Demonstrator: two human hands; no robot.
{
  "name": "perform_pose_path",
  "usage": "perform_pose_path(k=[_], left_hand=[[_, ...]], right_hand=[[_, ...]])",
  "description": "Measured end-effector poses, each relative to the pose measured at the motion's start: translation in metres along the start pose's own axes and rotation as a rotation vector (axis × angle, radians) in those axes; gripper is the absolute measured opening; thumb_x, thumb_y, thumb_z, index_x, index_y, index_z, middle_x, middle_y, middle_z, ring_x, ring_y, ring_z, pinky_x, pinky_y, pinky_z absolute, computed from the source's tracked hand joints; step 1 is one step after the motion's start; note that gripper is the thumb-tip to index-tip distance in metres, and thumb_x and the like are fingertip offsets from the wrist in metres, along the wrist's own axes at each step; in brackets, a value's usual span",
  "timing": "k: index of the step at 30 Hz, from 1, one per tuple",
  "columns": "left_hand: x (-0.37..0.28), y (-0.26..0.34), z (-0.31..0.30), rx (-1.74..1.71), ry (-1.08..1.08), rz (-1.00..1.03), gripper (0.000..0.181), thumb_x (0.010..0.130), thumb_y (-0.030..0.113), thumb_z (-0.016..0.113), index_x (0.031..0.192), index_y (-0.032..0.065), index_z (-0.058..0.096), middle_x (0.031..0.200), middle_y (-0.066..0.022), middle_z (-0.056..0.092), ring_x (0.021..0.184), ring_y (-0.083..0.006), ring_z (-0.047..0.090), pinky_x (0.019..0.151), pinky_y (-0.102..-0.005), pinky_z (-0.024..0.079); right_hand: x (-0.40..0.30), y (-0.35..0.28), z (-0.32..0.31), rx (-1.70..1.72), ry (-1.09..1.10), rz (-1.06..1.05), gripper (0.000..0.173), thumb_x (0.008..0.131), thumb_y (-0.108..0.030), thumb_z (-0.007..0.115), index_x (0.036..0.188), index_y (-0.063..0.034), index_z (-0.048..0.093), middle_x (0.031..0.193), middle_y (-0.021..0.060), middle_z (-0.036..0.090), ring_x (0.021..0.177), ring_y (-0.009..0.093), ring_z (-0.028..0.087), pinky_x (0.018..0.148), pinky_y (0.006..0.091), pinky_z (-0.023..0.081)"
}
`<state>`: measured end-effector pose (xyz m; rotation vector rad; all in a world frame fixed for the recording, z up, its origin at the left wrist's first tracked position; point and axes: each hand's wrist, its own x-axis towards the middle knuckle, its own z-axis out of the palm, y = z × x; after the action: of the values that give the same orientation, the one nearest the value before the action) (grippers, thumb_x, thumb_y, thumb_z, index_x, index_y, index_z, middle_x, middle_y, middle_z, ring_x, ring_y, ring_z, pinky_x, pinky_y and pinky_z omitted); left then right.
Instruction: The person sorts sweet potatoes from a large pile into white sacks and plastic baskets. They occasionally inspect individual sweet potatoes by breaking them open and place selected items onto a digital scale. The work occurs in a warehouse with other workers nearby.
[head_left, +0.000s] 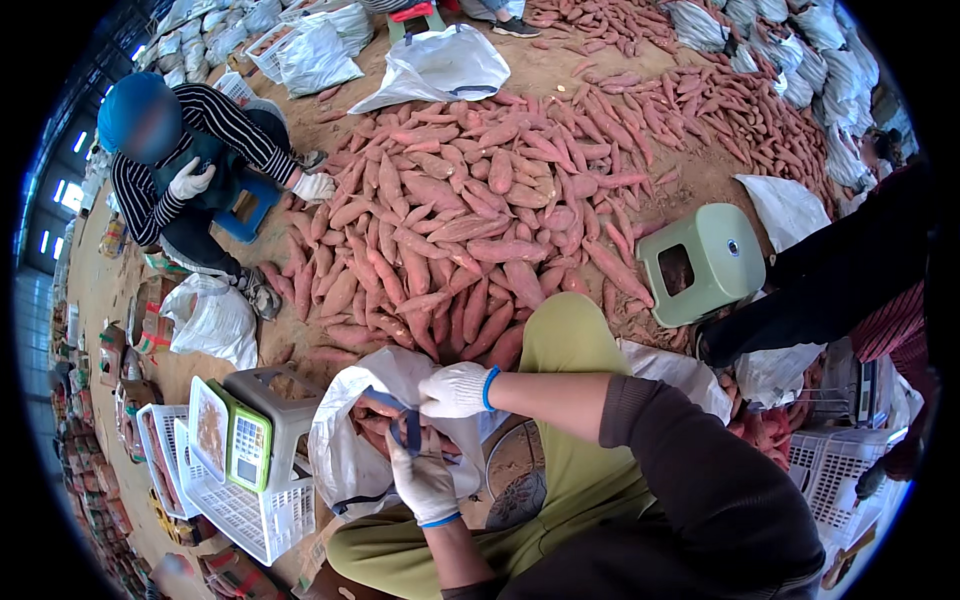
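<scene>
A white woven plastic bag (334, 450) stands mouth up between my knees, with several sweet potatoes (375, 420) inside. My left hand (425, 480), in a white knit glove with a blue cuff, grips a dark blue strap (411, 431) over the bag's mouth. My right hand (454, 390), gloved the same way, pinches the strap's upper end at the bag's far rim. Just beyond the bag rises a large heap of reddish sweet potatoes (450, 217). The fingertips of my right hand are partly hidden.
At left, a green-framed digital scale (249, 448) leans on a grey plastic stool (277, 397) above a white crate (255, 517). A green stool (709, 262) stands right of the heap. Across it sits a co-worker (202, 157) in white gloves. Another person's leg (810, 292) reaches in from the right.
</scene>
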<state>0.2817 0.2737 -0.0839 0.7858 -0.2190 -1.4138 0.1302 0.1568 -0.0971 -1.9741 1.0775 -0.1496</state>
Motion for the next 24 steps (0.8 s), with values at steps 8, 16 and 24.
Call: perform_pose_path(k=[8, 16, 24], left_hand=[[-0.012, -0.002, 0.066, 1.652, -0.57, 0.732, 0.045, 0.07, 0.0, 0.071, 0.115, 0.0067, 0.063, 0.084, -0.0126, 0.056, 0.082, -0.036, 0.055, 0.087, -0.0495, 0.045], [-0.042, -0.002, 0.032, 1.559, -1.013, 0.419, 0.049, 0.074, 0.003, 0.07, 0.121, 0.0115, 0.058, 0.123, -0.0169, 0.059, 0.104, -0.0382, 0.06, 0.087, -0.0488, 0.05], [0.041, 0.098, -0.053, 1.058, -0.167, 0.024, 0.016, 0.086, -0.005, 0.055, 0.089, 0.0034, 0.068, 0.09, -0.0048, 0.069, 0.082, -0.0136, 0.064, 0.078, -0.0301, 0.053]], right_hand=[[0.007, -0.018, 0.002, 1.15, 0.138, -0.027, 0.041, 0.094, -0.044, 0.059, 0.1, -0.0038, 0.066, 0.089, 0.0108, 0.069, 0.074, 0.019, 0.064, 0.069, 0.0336, 0.053], [0.01, 0.018, -0.061, 1.62, 0.142, 0.032, 0.042, 0.087, -0.005, 0.059, 0.128, 0.0013, 0.053, 0.071, 0.0046, 0.056, 0.045, 0.008, 0.046, 0.044, 0.0278, 0.04], [0.041, 0.067, -0.049, -0.137, 0.27, 0.432, 0.051, 0.085, -0.046, 0.055, 0.117, -0.0083, 0.064, 0.114, 0.0257, 0.065, 0.109, 0.037, 0.064, 0.096, 0.0463, 0.048]])
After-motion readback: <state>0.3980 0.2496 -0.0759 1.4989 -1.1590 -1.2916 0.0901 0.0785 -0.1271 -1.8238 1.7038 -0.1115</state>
